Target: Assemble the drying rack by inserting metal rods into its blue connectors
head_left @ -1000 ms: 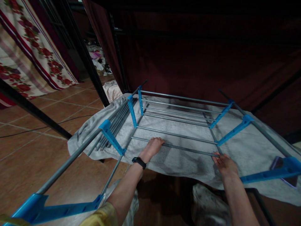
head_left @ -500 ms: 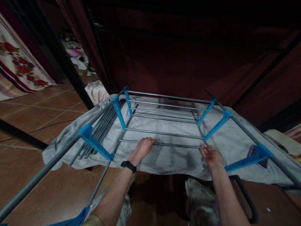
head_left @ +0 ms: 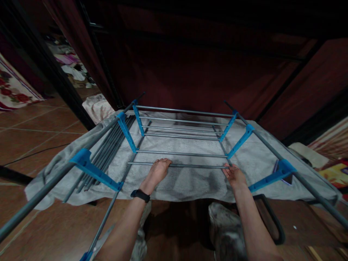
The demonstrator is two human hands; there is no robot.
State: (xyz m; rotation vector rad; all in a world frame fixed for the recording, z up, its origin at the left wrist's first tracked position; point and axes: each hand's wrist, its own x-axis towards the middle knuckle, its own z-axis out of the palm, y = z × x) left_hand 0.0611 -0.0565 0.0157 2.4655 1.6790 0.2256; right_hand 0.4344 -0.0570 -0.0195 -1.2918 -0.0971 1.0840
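A rack frame of grey metal tubes [head_left: 179, 109] with blue plastic brackets [head_left: 127, 132] lies across a cloth-covered surface. One loose-looking metal rod [head_left: 198, 166] runs crosswise at its near side. My left hand [head_left: 158, 171], with a dark band on the wrist, is closed over this rod left of its middle. My right hand [head_left: 235, 175] grips the same rod at its right end, close to the right lower tube. Another blue bracket [head_left: 272, 180] sits just right of my right hand. The fingertips under the rod are partly hidden.
Several loose grey tubes [head_left: 108, 148] lie in a bundle at the left on the grey cloth [head_left: 187, 185]. A phone [head_left: 288, 178] rests behind the right bracket. Dark red curtains [head_left: 190, 72] hang behind. A black bed post [head_left: 59, 72] stands at the left.
The view has shifted, so the rack and both hands appear a little further left. My hands keep their hold on the rod, with little movement along it.
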